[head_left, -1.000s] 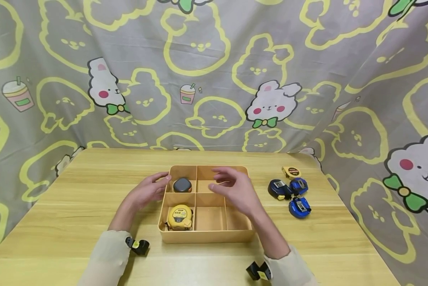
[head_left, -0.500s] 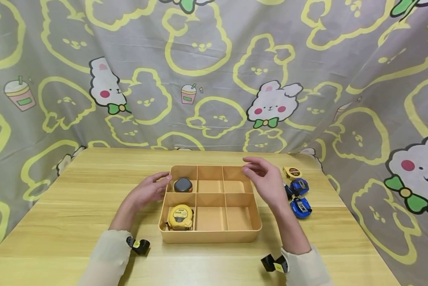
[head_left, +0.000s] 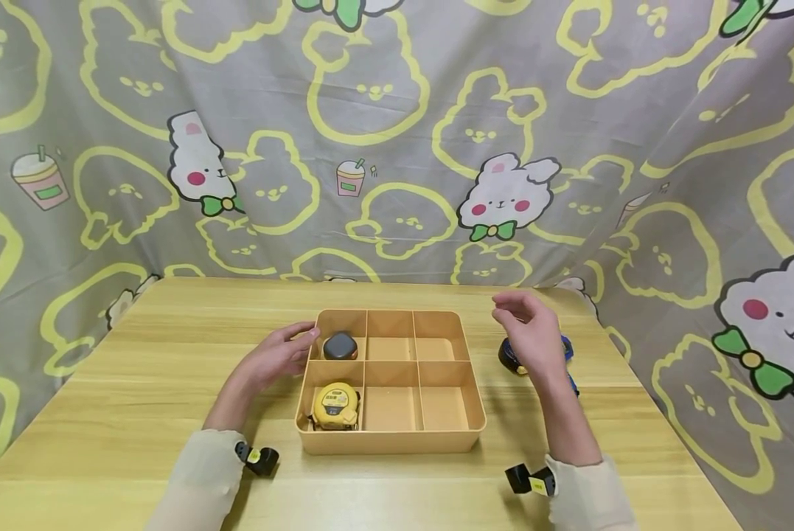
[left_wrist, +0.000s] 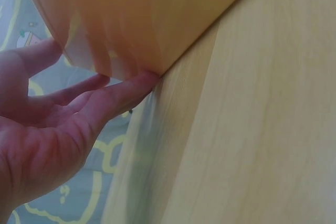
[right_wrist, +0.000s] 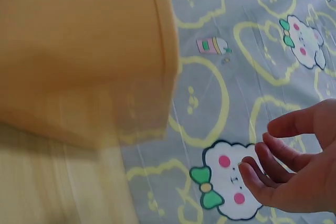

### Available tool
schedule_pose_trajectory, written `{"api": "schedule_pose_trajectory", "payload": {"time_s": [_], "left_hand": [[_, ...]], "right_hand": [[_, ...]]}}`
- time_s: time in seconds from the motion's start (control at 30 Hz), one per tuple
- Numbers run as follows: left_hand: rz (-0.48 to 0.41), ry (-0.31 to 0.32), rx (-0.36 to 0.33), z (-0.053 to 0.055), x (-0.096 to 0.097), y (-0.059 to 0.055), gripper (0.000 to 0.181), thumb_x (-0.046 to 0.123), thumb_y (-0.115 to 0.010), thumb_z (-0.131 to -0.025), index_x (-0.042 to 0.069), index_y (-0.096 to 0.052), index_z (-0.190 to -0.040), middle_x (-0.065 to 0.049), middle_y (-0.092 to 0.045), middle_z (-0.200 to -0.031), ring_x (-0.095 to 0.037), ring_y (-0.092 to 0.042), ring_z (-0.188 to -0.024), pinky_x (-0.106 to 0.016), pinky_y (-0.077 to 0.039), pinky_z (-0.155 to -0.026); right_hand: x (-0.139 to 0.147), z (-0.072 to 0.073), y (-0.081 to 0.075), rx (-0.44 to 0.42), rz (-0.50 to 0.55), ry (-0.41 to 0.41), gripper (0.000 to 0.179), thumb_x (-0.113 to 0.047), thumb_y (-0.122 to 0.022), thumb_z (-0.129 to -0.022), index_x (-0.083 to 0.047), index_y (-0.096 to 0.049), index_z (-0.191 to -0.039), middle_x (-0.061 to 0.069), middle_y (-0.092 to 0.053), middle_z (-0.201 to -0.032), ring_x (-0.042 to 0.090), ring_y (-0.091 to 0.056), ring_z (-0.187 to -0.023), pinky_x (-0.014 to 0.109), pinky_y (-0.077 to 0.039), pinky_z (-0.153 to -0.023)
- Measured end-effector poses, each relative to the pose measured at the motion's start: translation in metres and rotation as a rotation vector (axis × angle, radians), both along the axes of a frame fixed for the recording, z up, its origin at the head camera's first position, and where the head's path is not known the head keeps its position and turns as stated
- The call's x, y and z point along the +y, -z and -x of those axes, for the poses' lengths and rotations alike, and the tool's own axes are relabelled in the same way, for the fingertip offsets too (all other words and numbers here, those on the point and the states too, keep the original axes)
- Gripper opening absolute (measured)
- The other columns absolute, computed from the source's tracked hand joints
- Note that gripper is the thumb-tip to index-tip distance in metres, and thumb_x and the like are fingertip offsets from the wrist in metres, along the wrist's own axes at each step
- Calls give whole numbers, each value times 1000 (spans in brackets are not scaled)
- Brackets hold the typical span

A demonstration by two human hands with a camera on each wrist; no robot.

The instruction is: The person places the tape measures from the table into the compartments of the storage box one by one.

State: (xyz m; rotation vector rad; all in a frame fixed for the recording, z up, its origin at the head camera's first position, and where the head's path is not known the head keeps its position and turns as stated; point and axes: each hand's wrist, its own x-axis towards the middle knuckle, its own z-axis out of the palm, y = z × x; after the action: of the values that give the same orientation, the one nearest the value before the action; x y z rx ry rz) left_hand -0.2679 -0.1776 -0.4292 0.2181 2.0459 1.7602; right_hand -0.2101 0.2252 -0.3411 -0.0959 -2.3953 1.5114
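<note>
A light-brown six-compartment box (head_left: 391,442) stands mid-table. In its back-left compartment lies a dark grey rounded tape measure (head_left: 340,346); a yellow tape measure (head_left: 336,405) fills the front-left one. My left hand (head_left: 279,355) rests its fingertips against the box's left wall, fingers relaxed, as the left wrist view confirms. Right of the box, my right hand (head_left: 532,335) hovers with loosely bent fingers and holds nothing. Beneath and behind it, partly covered, are a dark blue tape measure (head_left: 511,357) and a bright blue one (head_left: 567,347).
Patterned grey cloth (head_left: 397,147) hangs behind the wooden table (head_left: 171,354) and along its sides. Each sleeve carries a small black wrist camera, the left one (head_left: 259,459) close to the table's front, the right one (head_left: 531,481) likewise.
My right hand has moved right, from over the box to above the loose tape measures, now hiding the small yellow one. The left hand has stayed at the box's side.
</note>
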Motion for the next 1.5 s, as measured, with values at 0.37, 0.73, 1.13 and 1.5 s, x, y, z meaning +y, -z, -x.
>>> {"api": "schedule_pose_trajectory", "payload": {"time_s": [0.37,0.73,1.13,1.5], "left_hand": [[2,-3,4,0,-1,-1,77,43,-49,-107,0,-15,-161,-28,-22,-164,-50,-24,-149,-63,-32,-117],[10,-12,2,-1,-2,0,78,45,-49,-106,1,-16,-161,-28,-24,-164,-48,-27,-149,-62,-33,-118],[14,-14,0,0,-1,1,77,46,-49,-106,2,-16,-161,-27,-24,-164,-48,-26,-149,-61,-32,-118],[8,-4,2,1,0,0,78,45,-50,-106,1,-15,-161,-28,-24,-164,-49,-26,-149,-62,-32,-118]], "right_hand": [[37,9,11,-62,-11,49,41,-20,-71,-96,-9,-63,-134,13,-64,-125,9,-58,-108,23,-47,-92],[61,19,31,-174,-17,24,65,-27,-76,-92,-7,-50,-148,23,-53,-145,36,-50,-134,45,-45,-108],[75,29,55,-284,-171,-33,75,-28,-76,-91,-4,-43,-153,30,-44,-151,48,-40,-142,58,-41,-113],[80,32,64,-397,-263,-74,80,-26,-75,-90,-1,-36,-156,32,-33,-158,51,-35,-142,62,-39,-112]]}}
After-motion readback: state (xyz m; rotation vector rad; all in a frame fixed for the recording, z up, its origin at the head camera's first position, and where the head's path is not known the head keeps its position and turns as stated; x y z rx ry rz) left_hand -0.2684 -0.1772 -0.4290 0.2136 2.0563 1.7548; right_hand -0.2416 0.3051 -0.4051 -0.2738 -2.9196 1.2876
